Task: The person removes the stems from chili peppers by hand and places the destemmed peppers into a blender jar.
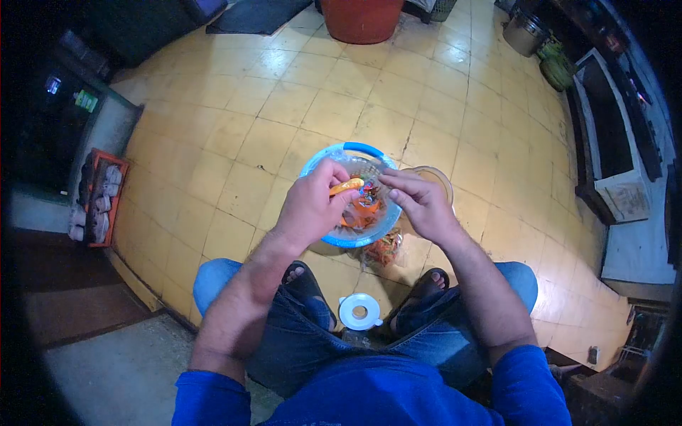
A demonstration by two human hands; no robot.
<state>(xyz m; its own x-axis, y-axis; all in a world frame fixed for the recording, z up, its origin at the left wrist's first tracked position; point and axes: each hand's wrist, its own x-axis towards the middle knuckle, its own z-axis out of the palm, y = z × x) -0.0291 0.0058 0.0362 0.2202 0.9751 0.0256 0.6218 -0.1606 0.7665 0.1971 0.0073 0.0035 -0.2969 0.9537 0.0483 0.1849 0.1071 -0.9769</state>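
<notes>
In the head view, a blue-rimmed basin [339, 242] stands on the floor in front of me, with orange and red pieces and clear plastic inside. My left hand [312, 202], above its left side, is closed on a short orange-yellow object [347, 187] whose kind I cannot make out. Over the basin's right side, my right hand [420, 201] has its fingers bent towards the thumb; anything between them is too small to name. A clear plastic bag of orange, red and green pieces, chilli-like [383, 248], lies against the basin's near side.
A round, pale-rimmed container [449, 186] sits behind my right hand. Between my sandalled feet is a white ring-shaped thing [360, 311]. Further off are a red tub [362, 21], an orange shoe rack [117, 206], a metal pot [524, 34] and a green gas cylinder [556, 67].
</notes>
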